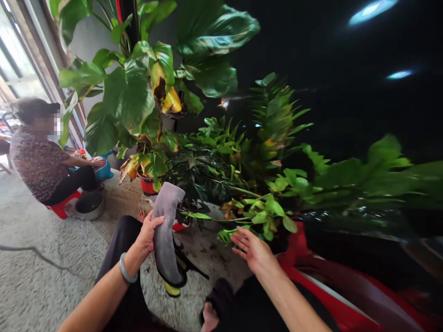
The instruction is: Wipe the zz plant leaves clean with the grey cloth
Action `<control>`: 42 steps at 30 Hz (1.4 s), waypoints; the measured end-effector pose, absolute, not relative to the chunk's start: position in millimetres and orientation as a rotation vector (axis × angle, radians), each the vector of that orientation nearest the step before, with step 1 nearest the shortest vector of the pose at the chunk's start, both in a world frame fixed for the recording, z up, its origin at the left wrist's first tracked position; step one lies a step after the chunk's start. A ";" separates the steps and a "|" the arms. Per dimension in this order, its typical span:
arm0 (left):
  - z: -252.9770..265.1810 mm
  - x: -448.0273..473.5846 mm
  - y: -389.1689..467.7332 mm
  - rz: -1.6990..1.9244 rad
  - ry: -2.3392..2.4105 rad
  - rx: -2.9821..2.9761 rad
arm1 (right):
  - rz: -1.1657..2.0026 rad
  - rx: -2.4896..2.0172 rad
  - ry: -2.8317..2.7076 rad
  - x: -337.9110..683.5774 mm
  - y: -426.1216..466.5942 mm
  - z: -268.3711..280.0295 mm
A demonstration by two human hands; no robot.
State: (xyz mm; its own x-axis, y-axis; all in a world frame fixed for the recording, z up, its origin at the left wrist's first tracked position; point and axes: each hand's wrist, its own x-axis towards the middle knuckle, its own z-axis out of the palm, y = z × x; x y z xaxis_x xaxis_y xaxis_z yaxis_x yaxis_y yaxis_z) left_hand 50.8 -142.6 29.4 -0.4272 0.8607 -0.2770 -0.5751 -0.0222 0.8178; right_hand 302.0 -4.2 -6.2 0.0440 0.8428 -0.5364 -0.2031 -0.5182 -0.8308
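My left hand [149, 233] grips a long grey plush piece [165, 235] with dark edging at its lower end. It is shaped rather like a sock or a shoe lining; its exact kind is unclear. Below and behind it, a yellow-and-black item [173, 289] shows in part, and I cannot tell if it is attached. My right hand [252, 249] holds nothing, its fingers spread, in front of the low green leaves [268, 216] of a potted plant.
A person [41, 157] sits on a red stool [65, 205] at the left, beside a dark basin [90, 206]. A large-leaved plant [129, 92] in a red pot [147, 184] stands ahead. At the lower right lies a red bag [321, 286]. A dark cable [34, 251] crosses the concrete floor.
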 end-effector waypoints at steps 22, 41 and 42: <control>110.0 54.1 -65.4 1.488 1.279 0.794 | 1.823 -0.929 -0.343 231.4 109.5 -13.2; 134.7 61.2 -46.0 1.427 1.098 1.237 | 1.872 -0.909 -0.480 266.4 69.1 -39.1; 144.8 55.7 -38.8 1.545 1.106 1.243 | 1.868 -0.901 -0.487 267.5 68.7 -39.0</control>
